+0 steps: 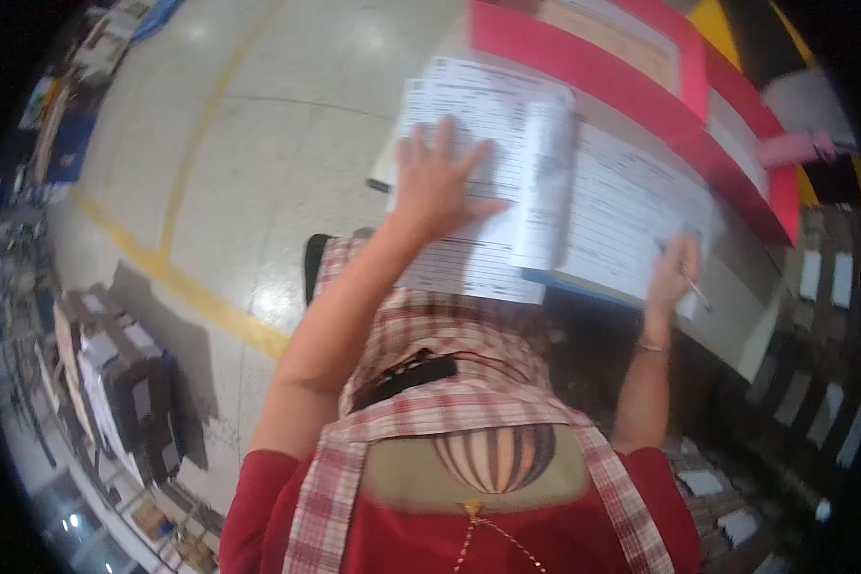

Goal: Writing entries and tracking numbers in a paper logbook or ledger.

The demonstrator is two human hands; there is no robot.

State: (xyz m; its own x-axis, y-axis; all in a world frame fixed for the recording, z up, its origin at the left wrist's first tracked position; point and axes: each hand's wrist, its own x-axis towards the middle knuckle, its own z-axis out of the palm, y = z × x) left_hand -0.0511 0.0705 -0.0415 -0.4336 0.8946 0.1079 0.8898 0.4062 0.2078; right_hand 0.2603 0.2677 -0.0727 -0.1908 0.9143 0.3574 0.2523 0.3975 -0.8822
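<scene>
My left hand [440, 187] lies flat with its fingers spread on a stack of printed sheets [488, 258]. Beside it, a page [548, 182] curls up and over along the middle of the stack. My right hand [674, 268] is closed round a pen [700, 295], its tip end near the lower right of another printed sheet [631, 201]. A blue edge [584, 290] shows beneath that sheet. The papers rest on a light table [737, 330] in front of me. Small print on the sheets is too blurred to make out.
Red-framed paper holders [584, 67] stand along the table's far side. A pink object [789, 148] is at the far right, by yellow and black striping [737, 29]. Stacked dark cartons [129, 383] sit on the floor at left, near yellow floor lines [191, 297].
</scene>
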